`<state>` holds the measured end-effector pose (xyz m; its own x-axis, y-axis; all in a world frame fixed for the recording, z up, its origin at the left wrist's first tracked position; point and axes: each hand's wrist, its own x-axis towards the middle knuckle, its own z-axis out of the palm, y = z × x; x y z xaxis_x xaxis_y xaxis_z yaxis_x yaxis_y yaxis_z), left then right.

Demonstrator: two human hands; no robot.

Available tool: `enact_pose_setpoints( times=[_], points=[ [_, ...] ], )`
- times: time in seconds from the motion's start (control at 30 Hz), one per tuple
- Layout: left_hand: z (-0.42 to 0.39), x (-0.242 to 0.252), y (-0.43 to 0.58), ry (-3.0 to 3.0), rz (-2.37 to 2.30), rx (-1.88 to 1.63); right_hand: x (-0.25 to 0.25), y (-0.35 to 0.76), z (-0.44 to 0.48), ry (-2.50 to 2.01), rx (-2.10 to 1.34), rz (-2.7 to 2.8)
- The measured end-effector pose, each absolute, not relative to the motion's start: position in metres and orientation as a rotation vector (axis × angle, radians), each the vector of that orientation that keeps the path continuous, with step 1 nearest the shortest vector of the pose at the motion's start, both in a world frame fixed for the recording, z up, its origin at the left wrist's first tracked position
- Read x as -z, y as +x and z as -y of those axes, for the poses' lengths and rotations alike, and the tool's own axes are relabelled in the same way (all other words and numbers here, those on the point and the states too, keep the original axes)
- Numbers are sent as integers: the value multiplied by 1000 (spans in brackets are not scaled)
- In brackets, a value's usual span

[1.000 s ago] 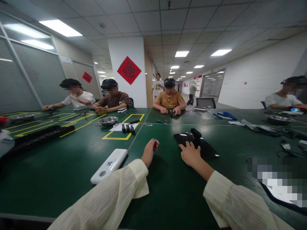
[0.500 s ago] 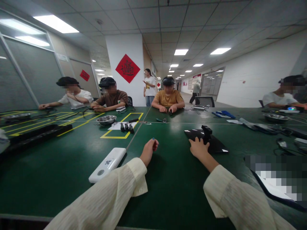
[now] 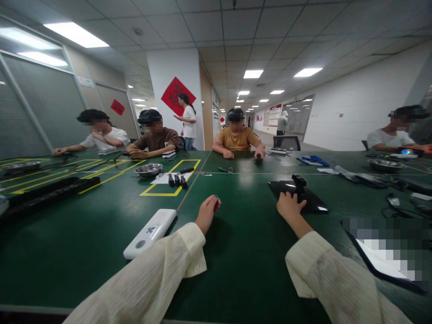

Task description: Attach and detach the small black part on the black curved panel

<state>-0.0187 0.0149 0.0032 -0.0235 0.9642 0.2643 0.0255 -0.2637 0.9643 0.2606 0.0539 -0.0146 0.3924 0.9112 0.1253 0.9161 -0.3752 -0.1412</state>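
Note:
My left hand (image 3: 207,214) rests on the green table with its fingers curled closed; the thumb tip shows blue, and nothing shows in the fingers. Left of it lies a white oblong device (image 3: 150,233) marked 26, partly behind my sleeve. My right hand (image 3: 290,210) reaches forward, fingers apart, touching the near left edge of a glossy black panel (image 3: 315,201). A black block (image 3: 299,182) stands up from that panel, just beyond my fingertips. The panel lies on the table, and its part under my hand is hidden.
A metal bowl (image 3: 148,170) and small black objects (image 3: 177,181) on white paper stand by a yellow tape outline (image 3: 145,194). A long black tray (image 3: 54,193) lies left. Far right are a tablet-like object (image 3: 381,258), cables and cloths (image 3: 361,176). Several people wearing headsets sit around the table.
The black panel and my right hand have shifted slightly right. My left hand stays nearly still. Across the table, a person's hand has moved right, and a standing person has walked left.

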Motion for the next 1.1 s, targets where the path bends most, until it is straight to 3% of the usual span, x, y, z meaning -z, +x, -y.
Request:
enact_pose_setpoints(
  times=[1.1],
  points=[
    [-7, -5, -18, 1539, -1191, -1191, 32, 323, -79, -2537, 49, 1226]
  ],
)
